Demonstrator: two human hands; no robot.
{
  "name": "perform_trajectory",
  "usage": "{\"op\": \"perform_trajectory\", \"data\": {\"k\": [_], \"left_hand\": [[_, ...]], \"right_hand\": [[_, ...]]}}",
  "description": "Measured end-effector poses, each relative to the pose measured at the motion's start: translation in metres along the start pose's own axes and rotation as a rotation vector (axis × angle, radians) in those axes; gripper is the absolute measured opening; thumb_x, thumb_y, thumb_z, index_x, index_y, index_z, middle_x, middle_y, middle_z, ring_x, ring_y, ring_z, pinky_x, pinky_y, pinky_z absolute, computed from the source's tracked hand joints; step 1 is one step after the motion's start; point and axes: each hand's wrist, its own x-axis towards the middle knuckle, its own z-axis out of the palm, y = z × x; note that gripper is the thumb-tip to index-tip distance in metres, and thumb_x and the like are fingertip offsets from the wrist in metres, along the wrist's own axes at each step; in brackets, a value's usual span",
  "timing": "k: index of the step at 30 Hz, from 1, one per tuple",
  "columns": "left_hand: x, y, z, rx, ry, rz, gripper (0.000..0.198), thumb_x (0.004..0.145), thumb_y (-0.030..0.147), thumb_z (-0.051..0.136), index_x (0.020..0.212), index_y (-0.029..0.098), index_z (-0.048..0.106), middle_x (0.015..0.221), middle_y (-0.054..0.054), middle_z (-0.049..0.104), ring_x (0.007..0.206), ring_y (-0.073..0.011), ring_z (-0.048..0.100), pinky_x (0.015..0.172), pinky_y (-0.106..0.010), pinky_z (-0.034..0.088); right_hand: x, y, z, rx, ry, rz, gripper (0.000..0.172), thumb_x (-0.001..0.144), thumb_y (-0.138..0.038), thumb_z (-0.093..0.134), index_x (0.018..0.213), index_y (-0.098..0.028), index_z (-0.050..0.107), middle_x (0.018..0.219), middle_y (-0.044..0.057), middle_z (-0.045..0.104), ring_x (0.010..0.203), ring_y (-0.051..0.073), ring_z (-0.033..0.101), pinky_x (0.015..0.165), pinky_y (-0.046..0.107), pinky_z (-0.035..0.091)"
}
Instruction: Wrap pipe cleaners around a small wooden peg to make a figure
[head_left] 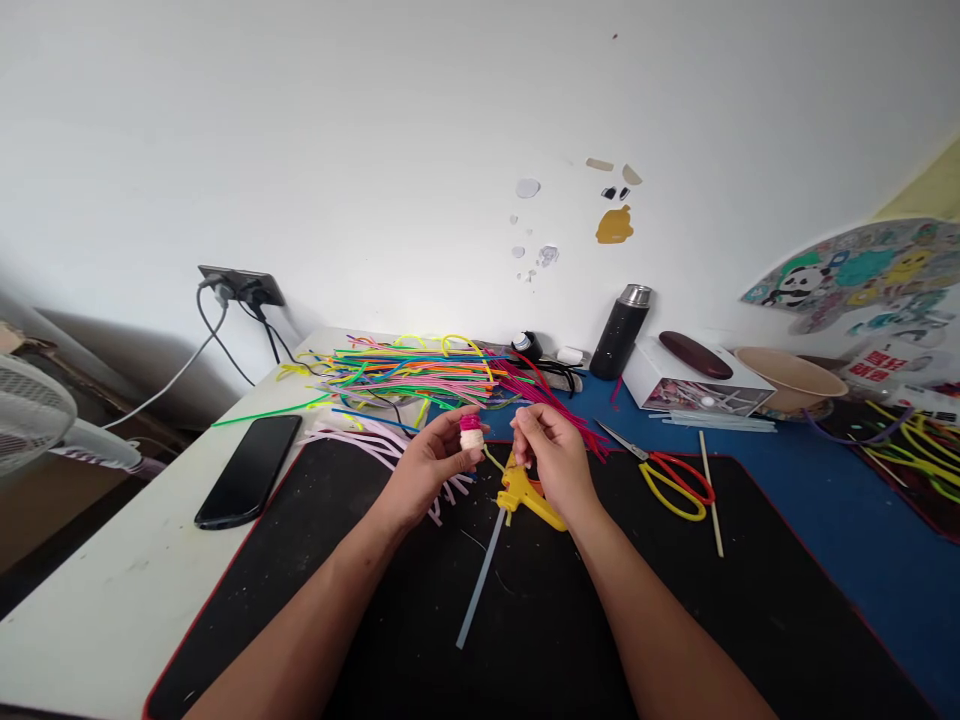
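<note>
My left hand (437,457) grips a small stacked coil of fuzzy pipe cleaner (471,436), pink on top and cream below, between thumb and fingers. To its right and a short gap away, my right hand (555,450) is pinched closed, and I cannot make out what lies between its fingertips. Beneath the right hand a yellow glue gun (517,493) lies on the black mat (420,620). A translucent glue stick (480,580) juts from the gun towards me. The gun's front is partly hidden by the right hand.
Colourful pipe cleaners (420,368) are heaped along the wall. A phone (249,470) lies left; scissors (667,475) and a thin wooden stick (711,495) lie right. Behind stand a black flask (620,332), a white box (697,375) and a bowl (791,378). A fan (34,415) is far left.
</note>
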Motion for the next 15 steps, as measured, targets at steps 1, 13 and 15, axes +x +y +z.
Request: {"op": "perform_trajectory", "data": {"k": [1,13,15], "left_hand": [[0.0000,-0.0003,-0.0002,-0.006,-0.005,0.003,0.061,0.073,0.027,0.094,0.130,0.025,0.072,0.113,-0.007,0.078,0.098,-0.0208,0.069,0.077,-0.027,0.052],[0.0017,-0.0026,-0.0005,-0.045,-0.020,-0.042,0.062,0.073,0.029,0.094,0.131,0.024,0.071,0.100,-0.005,0.076,0.093,-0.0195,0.068,0.075,-0.027,0.052],[0.0021,-0.0025,-0.0015,-0.043,-0.014,-0.048,0.063,0.073,0.030,0.094,0.131,0.024,0.070,0.101,-0.005,0.077,0.094,-0.0201,0.069,0.076,-0.027,0.052]], "right_hand": [[-0.0008,0.0004,0.0010,-0.013,-0.011,0.000,0.041,0.088,-0.059,0.078,0.082,-0.021,0.065,0.057,-0.005,0.056,0.048,0.011,0.051,0.047,0.023,0.037],[-0.0046,0.0087,0.0103,0.040,-0.026,0.054,0.041,0.086,-0.055,0.081,0.081,-0.023,0.055,0.050,-0.011,0.047,0.044,0.009,0.047,0.047,0.021,0.037],[-0.0040,0.0094,0.0103,0.029,-0.021,0.080,0.040,0.086,-0.055,0.080,0.082,-0.023,0.056,0.047,-0.010,0.048,0.043,0.010,0.046,0.047,0.021,0.038]]}}
